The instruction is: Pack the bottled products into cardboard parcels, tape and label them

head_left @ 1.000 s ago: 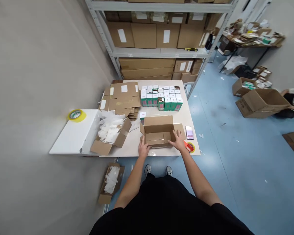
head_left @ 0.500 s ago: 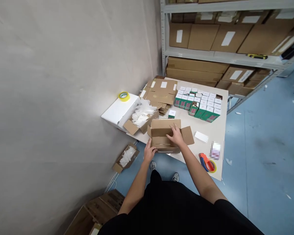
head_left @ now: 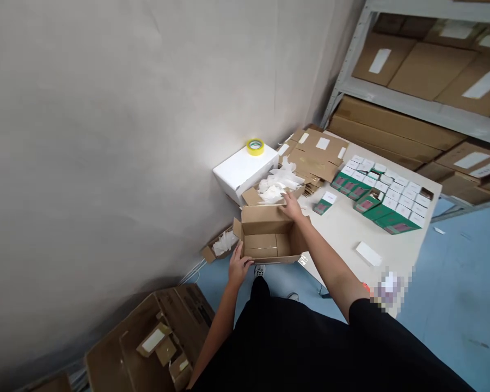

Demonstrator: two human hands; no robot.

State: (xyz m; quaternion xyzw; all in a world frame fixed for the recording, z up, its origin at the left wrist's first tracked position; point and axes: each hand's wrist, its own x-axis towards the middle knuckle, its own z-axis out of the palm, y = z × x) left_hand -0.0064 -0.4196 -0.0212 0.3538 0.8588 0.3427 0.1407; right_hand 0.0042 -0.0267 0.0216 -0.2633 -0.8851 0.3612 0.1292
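Head view: one open carton (head_left: 265,239), flaps raised, at the table's near left corner; whether it rests on the table (head_left: 343,231) cannot be told. Left hand (head_left: 238,267): fingers closed on the carton's near left edge. Right hand (head_left: 292,208): at the far flap, fingertips just beside a box of white paper (head_left: 280,182); whether they grip cannot be told.

Beside the paper: white block (head_left: 240,169), bearing one yellow tape roll (head_left: 255,153); flattened cardboard (head_left: 320,155), stacked. On the table: green-and-white packs (head_left: 392,198), grouped in rows; one single pack (head_left: 325,202), apart from the group; one white slab (head_left: 368,253). Behind: shelf (head_left: 433,110) with cardboard boxes. Floor, lower left: one large open box (head_left: 139,326), holding smaller cardboard pieces.
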